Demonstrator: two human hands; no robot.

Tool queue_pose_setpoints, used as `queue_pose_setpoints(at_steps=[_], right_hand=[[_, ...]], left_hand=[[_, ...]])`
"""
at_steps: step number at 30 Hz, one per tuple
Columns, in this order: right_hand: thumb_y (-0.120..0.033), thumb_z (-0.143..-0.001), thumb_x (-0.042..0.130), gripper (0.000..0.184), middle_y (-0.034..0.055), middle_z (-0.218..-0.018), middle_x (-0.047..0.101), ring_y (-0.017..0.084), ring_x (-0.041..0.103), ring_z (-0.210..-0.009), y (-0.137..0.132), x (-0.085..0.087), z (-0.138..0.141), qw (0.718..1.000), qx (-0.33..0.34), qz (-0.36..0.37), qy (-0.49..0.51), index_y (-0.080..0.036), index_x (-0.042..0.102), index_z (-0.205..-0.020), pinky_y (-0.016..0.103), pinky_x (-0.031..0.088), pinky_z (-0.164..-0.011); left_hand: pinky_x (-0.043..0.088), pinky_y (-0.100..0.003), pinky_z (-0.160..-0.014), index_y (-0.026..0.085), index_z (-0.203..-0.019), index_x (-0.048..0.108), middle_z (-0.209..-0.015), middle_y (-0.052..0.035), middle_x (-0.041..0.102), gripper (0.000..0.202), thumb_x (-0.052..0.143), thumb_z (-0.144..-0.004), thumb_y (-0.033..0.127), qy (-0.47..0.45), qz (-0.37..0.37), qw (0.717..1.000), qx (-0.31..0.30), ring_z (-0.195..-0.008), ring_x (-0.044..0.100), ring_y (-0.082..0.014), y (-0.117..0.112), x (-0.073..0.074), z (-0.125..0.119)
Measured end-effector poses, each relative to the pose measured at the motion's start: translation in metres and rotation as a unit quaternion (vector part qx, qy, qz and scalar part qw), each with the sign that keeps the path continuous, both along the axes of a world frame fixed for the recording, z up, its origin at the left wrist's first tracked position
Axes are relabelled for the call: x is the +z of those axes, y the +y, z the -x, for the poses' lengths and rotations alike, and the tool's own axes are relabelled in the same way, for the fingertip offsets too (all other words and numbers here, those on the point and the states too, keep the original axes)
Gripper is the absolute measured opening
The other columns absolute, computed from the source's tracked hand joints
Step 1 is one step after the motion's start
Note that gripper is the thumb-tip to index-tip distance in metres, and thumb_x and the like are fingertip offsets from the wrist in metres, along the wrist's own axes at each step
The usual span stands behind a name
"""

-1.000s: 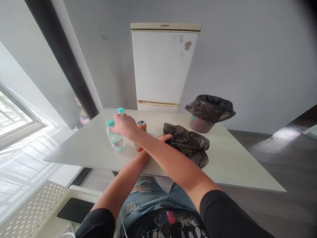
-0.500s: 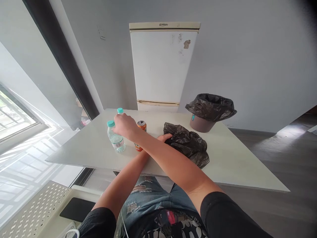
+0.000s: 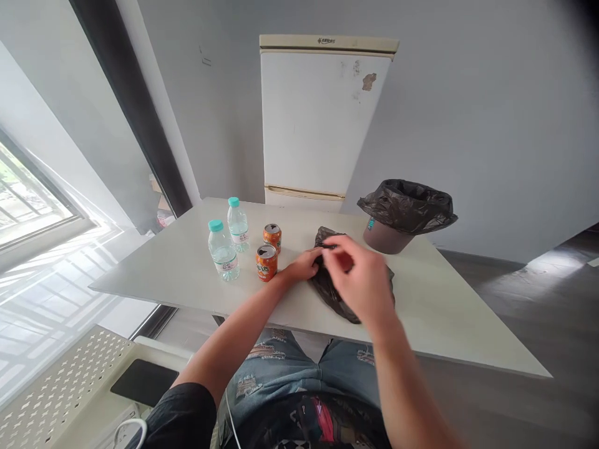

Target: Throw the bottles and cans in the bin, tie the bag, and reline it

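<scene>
A crumpled black plastic bag [image 3: 330,290] lies on the table, partly covered by my hands. My left hand [image 3: 303,265] rests at its left edge, fingers closed on the plastic. Over the bag hovers my right hand [image 3: 358,274], fingers bent and thumb near the bag's upper left edge; motion blur hides whether it grips any plastic. Left of my hands stand two orange drink cans, the nearer can [image 3: 266,263] in front of the farther can [image 3: 272,236]. Beside them, two clear water bottles with teal caps stand upright: a near bottle [image 3: 223,252] and a far bottle [image 3: 238,226].
A brown bin [image 3: 386,240] lined with a black bag [image 3: 407,206] stands at the table's back right. Behind the white table [image 3: 458,318] is a white fridge [image 3: 322,125]. At lower left, a dark flat object [image 3: 145,386] lies on a pale perforated surface [image 3: 70,386].
My right hand has moved from the bottle caps rightward to above the black bag, uncrossing my arms. The bottles and both cans now show clearly. My left hand stays at the bag.
</scene>
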State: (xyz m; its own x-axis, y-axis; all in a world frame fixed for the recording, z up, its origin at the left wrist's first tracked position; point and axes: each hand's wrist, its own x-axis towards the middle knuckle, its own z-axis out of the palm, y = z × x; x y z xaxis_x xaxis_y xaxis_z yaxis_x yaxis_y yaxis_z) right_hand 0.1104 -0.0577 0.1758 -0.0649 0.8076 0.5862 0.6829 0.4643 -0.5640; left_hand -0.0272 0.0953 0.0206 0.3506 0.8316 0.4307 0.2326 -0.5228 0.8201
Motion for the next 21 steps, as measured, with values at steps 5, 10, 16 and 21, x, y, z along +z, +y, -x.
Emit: queue_pose_setpoints(at_steps=[5, 10, 16, 21], right_hand=[[-0.043, -0.102, 0.049, 0.035, 0.0128, -0.119, 0.077, 0.03, 0.072, -0.11, 0.01, -0.054, -0.119, 0.982, -0.173, -0.063, -0.049, -0.022, 0.071, -0.119, 0.046, 0.055, -0.098], [-0.04, -0.106, 0.043, 0.04, 0.0107, -0.13, 0.075, 0.028, 0.073, -0.119, -0.006, -0.114, -0.15, 0.982, 0.001, 0.163, -0.092, -0.026, 0.072, -0.13, 0.047, 0.058, -0.103], [-0.028, -0.105, 0.05, 0.037, 0.0018, -0.112, 0.079, 0.021, 0.075, -0.11, -0.062, -0.108, -0.108, 0.936, 0.262, 0.195, -0.134, -0.045, 0.074, -0.126, 0.038, 0.059, -0.104], [-0.038, -0.104, 0.052, 0.029, 0.0114, -0.122, 0.074, 0.028, 0.069, -0.117, -0.022, -0.122, -0.14, 0.998, -0.045, 0.05, -0.02, -0.027, 0.071, -0.123, 0.048, 0.057, -0.102]], left_hand=[[0.049, -0.046, -0.112, 0.022, -0.123, 0.065, -0.125, -0.0102, 0.067, 0.051, 0.056, -0.077, 0.002, 0.143, -0.076, 0.987, -0.011, -0.123, 0.059, -0.0289, 0.012, -0.007, 0.002], [0.055, -0.039, -0.095, 0.023, -0.122, 0.063, -0.118, -0.0089, 0.066, 0.043, 0.059, -0.082, 0.007, 0.179, -0.053, 0.98, 0.074, -0.105, 0.065, -0.0255, 0.019, -0.013, 0.004], [0.052, -0.038, -0.088, 0.024, -0.116, 0.064, -0.099, -0.0074, 0.074, 0.041, 0.048, -0.085, 0.003, 0.165, 0.006, 0.979, 0.119, -0.092, 0.068, -0.0258, 0.024, -0.016, 0.004], [0.051, -0.035, -0.083, 0.023, -0.109, 0.061, -0.09, -0.0028, 0.073, 0.042, 0.051, -0.074, 0.002, 0.136, 0.0, 0.984, 0.115, -0.084, 0.064, -0.0227, 0.025, -0.014, 0.009]])
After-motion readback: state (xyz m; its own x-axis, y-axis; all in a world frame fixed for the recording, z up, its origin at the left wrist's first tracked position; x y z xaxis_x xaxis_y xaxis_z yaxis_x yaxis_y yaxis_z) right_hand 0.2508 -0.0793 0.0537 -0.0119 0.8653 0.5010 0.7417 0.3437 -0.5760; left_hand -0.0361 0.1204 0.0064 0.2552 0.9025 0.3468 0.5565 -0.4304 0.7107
